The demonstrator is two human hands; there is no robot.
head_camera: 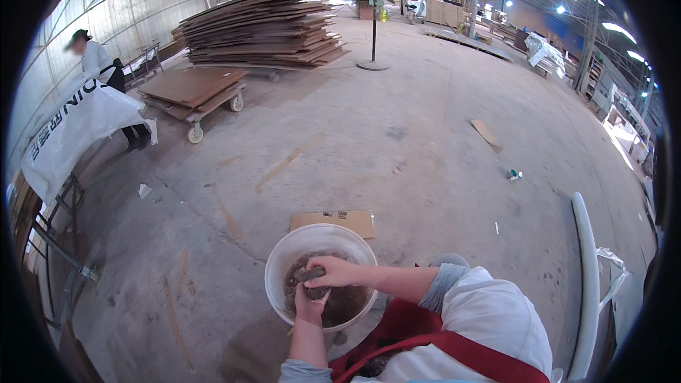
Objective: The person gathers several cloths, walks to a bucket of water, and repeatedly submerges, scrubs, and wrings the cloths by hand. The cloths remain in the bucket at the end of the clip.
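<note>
A round white plastic bucket [276,298] stands on the floor before me with murky brown liquid [348,306] in it. Over its opening, both my hands grip a dark, wet-looking wad [317,292], perhaps a rag; its material is not clear. My left hand [308,304] holds it from below and the near side. From the right, my right hand [334,271] closes around its upper part, with fingers curled over it. The hands hide some of the wad and the middle of the bucket.
Flat cardboard [332,219] lies behind the bucket. Wood strips [290,162] litter the concrete floor. A pedestal fan [374,37], a board-laden trolley [194,88] and stacked panels [260,32] stand farther off. At left, a person [101,58] handles white plastic sheeting [85,117]. A long pale roll [585,282] lies right.
</note>
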